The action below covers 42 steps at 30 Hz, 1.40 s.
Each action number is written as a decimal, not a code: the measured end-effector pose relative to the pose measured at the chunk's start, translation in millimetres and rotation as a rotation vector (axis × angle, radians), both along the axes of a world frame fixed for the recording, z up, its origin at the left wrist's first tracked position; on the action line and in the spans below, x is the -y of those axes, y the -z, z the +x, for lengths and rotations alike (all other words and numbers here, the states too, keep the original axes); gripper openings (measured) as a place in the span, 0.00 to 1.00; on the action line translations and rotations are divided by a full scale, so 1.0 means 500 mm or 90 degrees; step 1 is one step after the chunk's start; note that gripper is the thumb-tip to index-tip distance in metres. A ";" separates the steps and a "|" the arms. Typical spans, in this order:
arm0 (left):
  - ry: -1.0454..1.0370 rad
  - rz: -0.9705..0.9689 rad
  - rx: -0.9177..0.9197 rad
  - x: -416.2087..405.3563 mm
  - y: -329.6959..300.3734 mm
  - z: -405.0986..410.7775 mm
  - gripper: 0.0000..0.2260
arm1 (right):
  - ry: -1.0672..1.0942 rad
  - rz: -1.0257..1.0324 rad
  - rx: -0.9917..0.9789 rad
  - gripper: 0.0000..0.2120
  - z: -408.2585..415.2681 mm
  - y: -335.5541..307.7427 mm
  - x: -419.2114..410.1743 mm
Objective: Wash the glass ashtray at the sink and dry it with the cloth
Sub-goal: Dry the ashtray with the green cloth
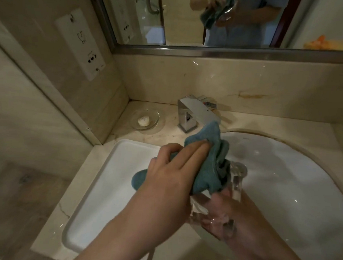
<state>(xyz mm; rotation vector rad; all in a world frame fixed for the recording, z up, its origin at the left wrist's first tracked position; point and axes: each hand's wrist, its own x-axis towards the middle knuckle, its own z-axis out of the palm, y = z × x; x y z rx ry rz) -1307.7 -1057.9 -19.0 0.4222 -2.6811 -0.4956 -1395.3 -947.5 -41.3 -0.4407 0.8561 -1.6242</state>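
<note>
The clear glass ashtray [235,183] is held on edge over the left side of the white sink basin [295,176]. My right hand [227,218] grips it from below, seen partly through the glass. My left hand [170,173] is closed on a teal cloth [208,163] and presses it against the ashtray's inner face. Part of the cloth bunches up over the ashtray's rim, just below the faucet's spout.
A chrome faucet [195,115] stands behind the basin. A glass soap dish [145,118] with a small soap sits at the back left corner. A white tray [112,182] lies on the marble counter to the left. A mirror [232,19] spans the wall above.
</note>
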 end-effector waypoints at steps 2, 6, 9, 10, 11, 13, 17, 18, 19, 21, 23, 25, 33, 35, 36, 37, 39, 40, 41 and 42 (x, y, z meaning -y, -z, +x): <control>-0.009 -0.022 0.009 0.017 0.006 -0.002 0.29 | 0.009 0.038 -0.018 0.24 -0.005 0.006 0.000; -0.006 -0.008 0.077 0.040 0.011 -0.013 0.28 | 0.038 0.085 -0.014 0.22 -0.006 0.014 0.006; -0.022 0.017 0.150 0.048 -0.006 -0.018 0.26 | 0.025 0.105 0.004 0.30 -0.014 0.016 0.004; -0.023 0.022 0.158 0.049 -0.005 -0.014 0.26 | 0.018 0.108 0.002 0.31 -0.015 0.013 0.004; -0.013 0.019 0.143 0.046 -0.007 -0.009 0.26 | 0.012 0.110 0.002 0.30 -0.018 0.012 0.005; 0.024 -0.014 0.100 0.037 -0.005 0.000 0.28 | -0.012 0.095 0.021 0.26 -0.023 0.004 0.006; 0.067 -0.086 0.063 0.030 0.003 0.015 0.30 | -0.028 0.103 0.070 0.28 -0.028 -0.002 0.006; 0.069 -0.094 0.058 0.031 0.001 0.017 0.30 | -0.034 0.105 0.074 0.26 -0.028 -0.005 0.005; 0.068 -0.103 0.055 0.033 0.001 0.018 0.30 | -0.039 0.110 0.076 0.21 -0.028 -0.006 0.006; 0.061 -0.122 0.075 0.034 -0.005 0.022 0.30 | -0.050 0.131 0.083 0.12 -0.025 -0.008 0.007; 0.060 -0.138 0.111 0.034 -0.007 0.025 0.29 | -0.059 0.141 0.099 0.14 -0.021 -0.007 0.009; 0.058 -0.152 0.139 0.031 -0.009 0.028 0.29 | -0.067 0.144 0.114 0.15 -0.016 -0.003 0.012; 0.016 -0.196 0.162 -0.017 0.020 0.032 0.26 | -0.009 0.094 0.175 0.16 -0.009 -0.008 0.018; 0.026 -0.159 0.166 -0.014 0.021 0.030 0.26 | -0.005 0.091 0.144 0.18 -0.010 -0.017 0.020; 0.020 -0.141 0.177 -0.011 0.020 0.028 0.27 | -0.004 0.089 0.131 0.18 -0.011 -0.020 0.020; 0.008 -0.120 0.189 -0.008 0.014 0.023 0.27 | -0.007 0.085 0.127 0.17 -0.013 -0.018 0.019; -0.018 -0.080 0.205 -0.004 -0.001 0.012 0.32 | -0.016 0.098 0.117 0.16 -0.012 -0.010 0.019; -0.034 -0.065 0.206 0.000 -0.010 0.006 0.34 | -0.017 0.110 0.119 0.19 -0.010 -0.003 0.018; -0.040 -0.053 0.199 0.008 -0.015 0.002 0.34 | -0.015 0.122 0.128 0.22 -0.008 0.005 0.016; -0.041 -0.022 0.193 0.016 -0.016 0.000 0.32 | -0.005 0.139 0.132 0.24 -0.005 0.010 0.014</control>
